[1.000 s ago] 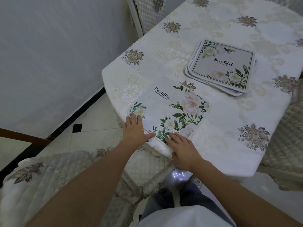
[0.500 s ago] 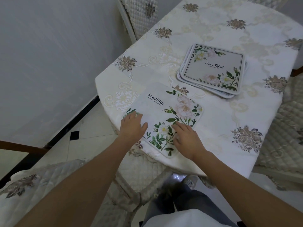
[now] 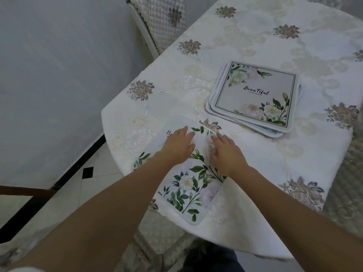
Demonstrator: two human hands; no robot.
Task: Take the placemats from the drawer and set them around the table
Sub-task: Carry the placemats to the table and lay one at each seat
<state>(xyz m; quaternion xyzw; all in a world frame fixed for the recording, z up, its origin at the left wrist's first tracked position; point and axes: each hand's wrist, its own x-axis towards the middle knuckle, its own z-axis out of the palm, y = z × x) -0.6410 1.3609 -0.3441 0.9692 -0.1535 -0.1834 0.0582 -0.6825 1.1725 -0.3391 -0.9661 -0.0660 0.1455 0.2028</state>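
Observation:
A white placemat (image 3: 186, 185) with green leaves and pale flowers lies at the near left corner of the table (image 3: 255, 46), its near corner at the table's edge. My left hand (image 3: 177, 147) and my right hand (image 3: 225, 152) lie flat side by side on its far half, fingers straight, pressing it down. A stack of several matching placemats (image 3: 255, 95), printed "Beautiful", sits further in on the table, to the right of my hands.
A cream floral tablecloth covers the table. Quilted chairs stand at the far left (image 3: 163, 20), at the right edge (image 3: 347, 173) and below the near edge (image 3: 157, 242). A grey wall (image 3: 59, 75) and tiled floor (image 3: 82, 185) lie to the left.
Both hands have slid from the placemat's near edge toward its far half and come closer together. The placemat has stayed at the same table corner.

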